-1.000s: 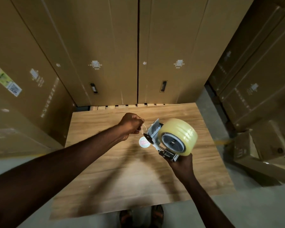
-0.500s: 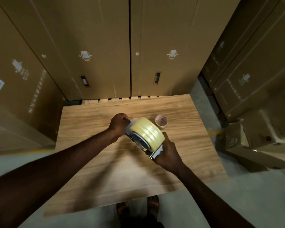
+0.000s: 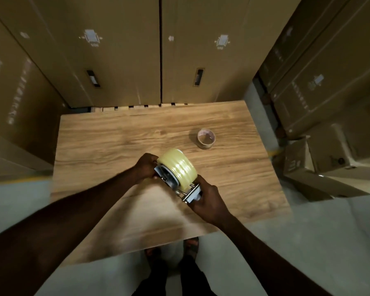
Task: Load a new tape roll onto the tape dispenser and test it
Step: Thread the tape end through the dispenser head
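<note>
Head view: the tape dispenser sits at frame centre, just above the wood-grain tabletop. The right hand grips its metal handle end, apparently to steady it. The left hand pinches at the front end, likely threading tape. The glossy, yellowish tape roll is mounted. An empty cardboard core stands apart, upper right.

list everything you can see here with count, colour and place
tape roll: 1, pale yellow, mounted on the dispenser, held above the table
tape dispenser: 1, metal grey, in both hands
empty tape core: 1, brown, standing on the table, far right
table: 1, light wood, centre
cardboard boxes: several, brown, stacked behind and at both sides
feet: 2, dark, below the table's near edge
left hand: 1, grip on the dispenser's far end
right hand: 1, grip on its near end
</note>
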Motion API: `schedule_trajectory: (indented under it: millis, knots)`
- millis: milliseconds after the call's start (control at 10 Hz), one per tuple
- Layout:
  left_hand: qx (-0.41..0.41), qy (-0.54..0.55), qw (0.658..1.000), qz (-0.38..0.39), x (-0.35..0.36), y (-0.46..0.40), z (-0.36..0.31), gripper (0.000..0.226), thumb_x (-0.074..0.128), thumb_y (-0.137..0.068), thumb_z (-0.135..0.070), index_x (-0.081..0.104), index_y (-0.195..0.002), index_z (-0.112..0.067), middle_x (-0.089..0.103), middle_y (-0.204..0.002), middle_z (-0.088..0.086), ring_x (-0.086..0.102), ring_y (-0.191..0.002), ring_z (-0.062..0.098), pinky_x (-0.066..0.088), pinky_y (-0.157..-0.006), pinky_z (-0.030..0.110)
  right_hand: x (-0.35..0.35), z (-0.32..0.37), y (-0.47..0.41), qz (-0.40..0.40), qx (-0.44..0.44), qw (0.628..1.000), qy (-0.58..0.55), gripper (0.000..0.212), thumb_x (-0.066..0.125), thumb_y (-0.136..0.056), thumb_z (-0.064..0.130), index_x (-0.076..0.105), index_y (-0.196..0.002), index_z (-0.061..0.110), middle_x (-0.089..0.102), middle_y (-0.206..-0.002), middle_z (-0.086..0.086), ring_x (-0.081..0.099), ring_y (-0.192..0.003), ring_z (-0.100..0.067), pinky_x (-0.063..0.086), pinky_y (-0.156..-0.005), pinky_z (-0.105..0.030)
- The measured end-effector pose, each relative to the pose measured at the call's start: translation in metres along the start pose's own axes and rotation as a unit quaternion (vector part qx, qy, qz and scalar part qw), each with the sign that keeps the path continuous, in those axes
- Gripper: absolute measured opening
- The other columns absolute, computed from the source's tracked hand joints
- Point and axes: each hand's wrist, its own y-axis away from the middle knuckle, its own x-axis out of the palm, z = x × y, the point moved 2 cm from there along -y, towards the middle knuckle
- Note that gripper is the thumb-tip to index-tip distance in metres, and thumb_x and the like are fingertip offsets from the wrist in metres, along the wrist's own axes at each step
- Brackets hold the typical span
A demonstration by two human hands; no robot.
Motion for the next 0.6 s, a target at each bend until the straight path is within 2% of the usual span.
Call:
schedule_trajectory:
  millis: [100, 200, 300, 400, 500, 600]
  knots:
    - [0.034, -0.049, 0.998, 0.013, 0.024, -0.009, 0.011, 0.028, 0.063, -0.075, 0.002, 0.068, -0.057, -0.019, 0.061, -0.044, -0.009, 0.054, -0.04, -0.007, 0.051, -0.049, 0.028, 0.009, -0.032, 0.008, -0.01, 0.019, 1.0, 0.015, 0.057, 0.084, -0.08, 0.013, 0.063, -0.131, 0.026, 0.08, -0.095, 0.01, 0.075, -0.084, -0.007, 0.053, -0.071, -0.021]
    - [0.065, -0.086, 0.994, -0.011, 0.05, -0.013, 0.025, 0.014, 0.056, -0.067, -0.009, 0.066, -0.062, 0.0, 0.063, -0.053, 0.011, 0.055, -0.043, -0.004, 0.053, -0.057, 0.037, 0.006, -0.057, 0.013, -0.003, 0.035, 0.999, 0.017, 0.056, 0.086, -0.078, 0.014, 0.065, -0.128, 0.025, 0.079, -0.094, 0.011, 0.074, -0.083, -0.008, 0.052, -0.069, -0.019]
    - [0.085, -0.094, 0.991, -0.031, 0.08, -0.01, 0.036, 0.012, 0.058, -0.07, -0.004, 0.068, -0.066, 0.001, 0.063, -0.058, 0.011, 0.072, -0.07, 0.029, 0.051, -0.061, 0.034, -0.003, -0.082, 0.035, 0.005, 0.041, 0.999, 0.012, 0.059, 0.088, -0.077, 0.011, 0.064, -0.128, 0.027, 0.077, -0.094, 0.011, 0.074, -0.079, -0.01, 0.055, -0.068, -0.026]
    - [0.13, -0.084, 0.987, -0.049, 0.109, -0.005, 0.044, 0.012, 0.067, -0.067, -0.018, 0.065, -0.063, -0.007, 0.055, -0.059, 0.003, 0.067, -0.072, 0.029, 0.036, -0.062, 0.021, -0.013, -0.101, 0.056, 0.008, 0.043, 0.999, 0.001, 0.062, 0.086, -0.077, 0.008, 0.064, -0.133, 0.024, 0.078, -0.093, 0.01, 0.074, -0.079, -0.011, 0.056, -0.068, -0.026]
    - [0.158, -0.056, 0.983, -0.075, 0.133, 0.0, 0.044, 0.039, 0.065, -0.06, -0.043, 0.061, -0.057, -0.004, 0.053, -0.056, 0.003, 0.056, -0.062, 0.017, 0.031, -0.056, 0.016, -0.018, -0.119, 0.07, 0.011, 0.045, 0.999, 0.0, 0.062, 0.087, -0.078, 0.01, 0.064, -0.134, 0.025, 0.078, -0.092, 0.01, 0.075, -0.08, -0.01, 0.058, -0.07, -0.03]
    - [0.186, -0.043, 0.976, -0.109, 0.145, 0.006, 0.04, 0.042, 0.063, -0.058, -0.045, 0.065, -0.059, -0.003, 0.061, -0.054, 0.0, 0.062, -0.059, 0.003, 0.038, -0.058, 0.026, -0.022, -0.124, 0.076, 0.01, 0.029, 1.0, -0.005, 0.066, 0.084, -0.076, 0.017, 0.062, -0.138, 0.023, 0.077, -0.088, 0.013, 0.073, -0.079, -0.003, 0.056, -0.07, -0.022]
